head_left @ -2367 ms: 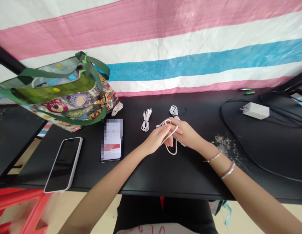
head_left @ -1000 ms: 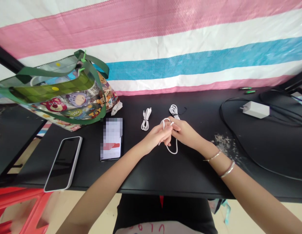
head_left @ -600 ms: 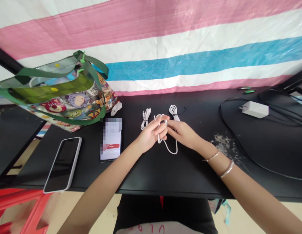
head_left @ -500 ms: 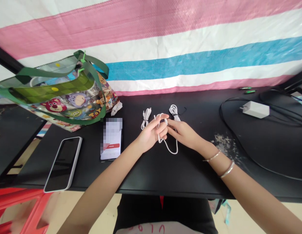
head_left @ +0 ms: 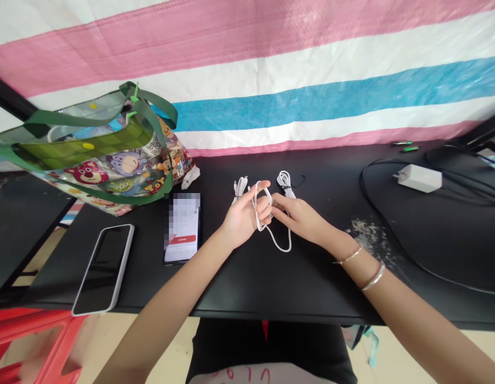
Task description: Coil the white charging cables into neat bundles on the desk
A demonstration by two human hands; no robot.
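A white cable (head_left: 280, 248) is looped around the fingers of my left hand (head_left: 244, 217), which is closed on it with the index finger extended. My right hand (head_left: 301, 217) pinches the same cable at the loops, its fingertips close to those of the left. A slack length of the cable hangs below both hands in a curve over the table. Just behind my left hand lies a bundled white cable (head_left: 240, 188), partly covered by it. Behind my right hand is another coiled white cable (head_left: 285, 181) with a black tie around it.
On the left stand a cartoon-print bag (head_left: 119, 165) with green handles, a phone with a lit screen (head_left: 183, 224) and a dark-screened phone (head_left: 103, 269). A white power adapter (head_left: 420, 178) and black cords (head_left: 377, 205) lie at the right of the black table (head_left: 247, 288).
The white cable loops have shifted around my left fingers, and the left index finger has moved slightly left and up. My right hand stays almost in place, still pinching the cable.
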